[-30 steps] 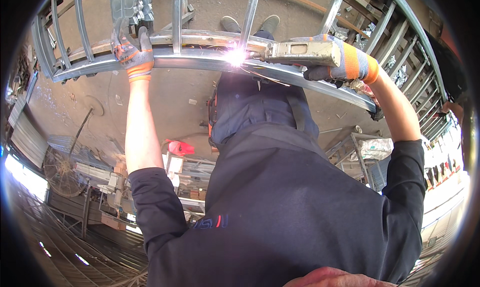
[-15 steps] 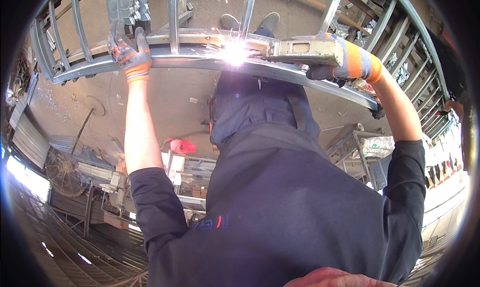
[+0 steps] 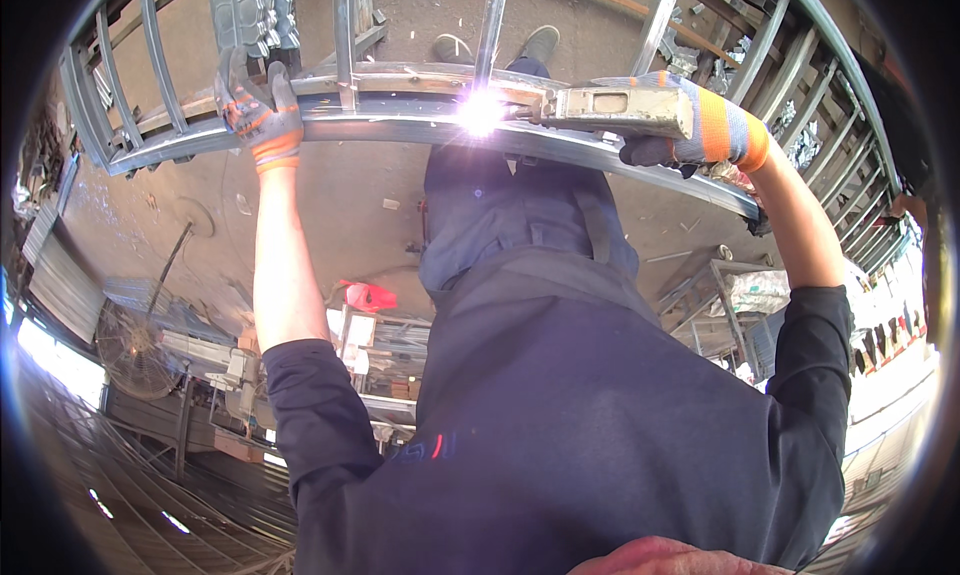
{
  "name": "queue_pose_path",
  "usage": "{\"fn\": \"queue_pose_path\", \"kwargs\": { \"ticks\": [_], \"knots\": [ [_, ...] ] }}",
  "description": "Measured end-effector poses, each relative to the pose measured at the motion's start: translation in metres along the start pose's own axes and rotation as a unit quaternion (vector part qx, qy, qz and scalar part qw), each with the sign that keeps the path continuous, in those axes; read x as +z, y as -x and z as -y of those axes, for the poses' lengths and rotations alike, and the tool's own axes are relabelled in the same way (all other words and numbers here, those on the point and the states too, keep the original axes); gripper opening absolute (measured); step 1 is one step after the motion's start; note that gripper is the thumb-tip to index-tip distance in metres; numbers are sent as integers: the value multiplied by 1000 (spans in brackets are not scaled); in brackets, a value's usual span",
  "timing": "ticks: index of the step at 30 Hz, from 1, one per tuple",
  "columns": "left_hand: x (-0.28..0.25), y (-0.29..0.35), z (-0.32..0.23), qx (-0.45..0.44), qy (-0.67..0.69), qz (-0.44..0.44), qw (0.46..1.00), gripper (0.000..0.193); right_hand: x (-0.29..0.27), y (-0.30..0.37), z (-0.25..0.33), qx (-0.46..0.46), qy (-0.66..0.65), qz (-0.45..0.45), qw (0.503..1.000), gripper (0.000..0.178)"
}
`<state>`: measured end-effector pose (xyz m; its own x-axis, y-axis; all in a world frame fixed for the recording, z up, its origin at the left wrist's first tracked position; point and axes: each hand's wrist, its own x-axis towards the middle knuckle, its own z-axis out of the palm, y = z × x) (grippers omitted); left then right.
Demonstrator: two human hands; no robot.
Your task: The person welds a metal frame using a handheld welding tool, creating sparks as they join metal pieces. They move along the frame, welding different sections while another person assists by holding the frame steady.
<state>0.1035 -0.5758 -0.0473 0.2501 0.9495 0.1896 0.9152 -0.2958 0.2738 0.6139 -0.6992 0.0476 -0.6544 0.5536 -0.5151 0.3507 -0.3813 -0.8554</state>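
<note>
My left hand [image 3: 258, 105], in a grey and orange glove, grips the grey rail of a curved metal gate frame [image 3: 390, 130] at upper left. My right hand [image 3: 700, 125], in a striped grey and orange glove, holds a boxy welding holder [image 3: 610, 105] laid along the rail. Its tip meets the rail at a bright white arc [image 3: 482, 113] between my hands. My dark blue shirt fills the lower middle of the view.
Upright bars [image 3: 345, 25] of the frame rise behind the rail, and more curve off at the right [image 3: 800, 65]. My shoes [image 3: 540, 43] stand on a concrete floor. A round fan [image 3: 130, 350], a red object [image 3: 365, 295] and a metal stand [image 3: 720, 295] lie around.
The arc flare has crept slightly to the right along the rail. Both hands stay in nearly the same places.
</note>
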Motion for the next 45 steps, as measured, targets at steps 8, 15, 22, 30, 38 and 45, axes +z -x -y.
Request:
{"fn": "queue_pose_path", "kwargs": {
  "ticks": [8,15,22,30,38,45],
  "knots": [
    [-11,-2,25,-49,151,-75,984,53,12,45,50,184,-60,-88,977,73],
    [-62,-64,181,-15,-7,-72,997,56,71,8,172,147,21,-183,972,74],
    [-45,-66,254,-49,-46,14,998,67,68,-95,185,46,47,-120,991,70],
    [-45,-61,256,-96,-64,30,993,60,29,-145,108,29,5,7,1000,41],
    [-54,-69,236,-54,-29,-6,998,58,26,-148,100,71,-8,43,996,45],
    [-54,-70,235,-57,-24,-22,998,52,29,-147,88,63,4,17,998,53]
  ]
}}
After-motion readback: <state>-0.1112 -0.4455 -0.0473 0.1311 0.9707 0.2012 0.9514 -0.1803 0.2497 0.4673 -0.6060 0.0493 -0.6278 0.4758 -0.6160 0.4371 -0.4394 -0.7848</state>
